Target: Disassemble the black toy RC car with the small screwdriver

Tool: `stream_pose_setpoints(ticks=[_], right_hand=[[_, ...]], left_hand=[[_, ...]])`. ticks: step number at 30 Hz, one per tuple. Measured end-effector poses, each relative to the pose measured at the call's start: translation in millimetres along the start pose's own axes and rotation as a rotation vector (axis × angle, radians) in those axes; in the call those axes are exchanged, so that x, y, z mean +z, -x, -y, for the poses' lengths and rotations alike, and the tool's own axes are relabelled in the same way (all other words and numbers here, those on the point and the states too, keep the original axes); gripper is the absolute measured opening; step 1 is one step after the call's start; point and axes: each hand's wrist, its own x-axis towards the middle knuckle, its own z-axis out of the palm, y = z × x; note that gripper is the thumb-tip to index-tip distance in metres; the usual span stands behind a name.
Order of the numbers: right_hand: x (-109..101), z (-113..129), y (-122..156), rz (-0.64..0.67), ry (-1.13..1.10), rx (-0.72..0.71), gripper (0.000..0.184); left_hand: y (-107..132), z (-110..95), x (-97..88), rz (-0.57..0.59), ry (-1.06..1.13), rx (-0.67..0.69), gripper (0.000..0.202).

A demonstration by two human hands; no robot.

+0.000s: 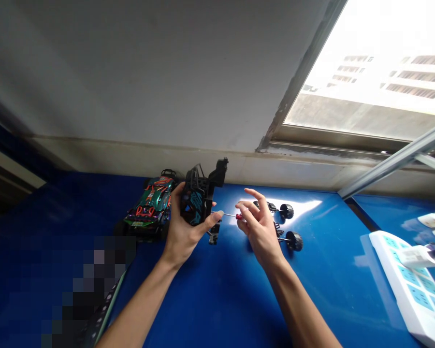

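Observation:
My left hand (184,234) is wrapped round a black toy car body (197,198) with blue markings, held on its side above the table. Between the fingers of my right hand (258,227) is the red handle of a small screwdriver (239,217). Its thin metal shaft points left, toward the underside of the car body; the tip is hidden near my left thumb. Behind and beyond my right hand lies a wheeled toy car chassis (283,239) with black tyres, partly covered by the hand.
A green and orange toy car (152,200) stands on the blue table (210,299), left of my left hand. To the right is a white power strip (402,285) with a plug in it. A metal bar (395,159) slants near the window, and a wall runs along the back.

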Motion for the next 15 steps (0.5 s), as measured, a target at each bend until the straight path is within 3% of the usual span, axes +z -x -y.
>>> stream_pose_setpoints(ticks=[2,5,7,11,15], right_hand=[[-0.1,-0.5,-0.1,0.018,-0.039,-0.012,0.062],[0.0,-0.8,0.4,0.038,-0.032,0.036,0.042],[-0.3,-0.8,0.5,0.004,-0.016,0.056,0.039],[-2.5,-0.1,-1.3,-0.021,-0.086,0.010,0.061],[-4.0,-0.6,-3.1,0.007,-0.053,0.052,0.036]], left_hand=[[-1.1,0.6,-0.4,-0.016,0.014,0.006,0.090],[-2.9,4.1,-1.3,-0.003,0.002,0.033,0.091],[-3.6,6.8,-1.8,0.019,-0.019,0.057,0.091],[-3.4,9.2,-1.8,0.020,-0.016,0.077,0.088],[-1.9,9.5,-0.2,0.036,-0.024,0.070,0.087]])
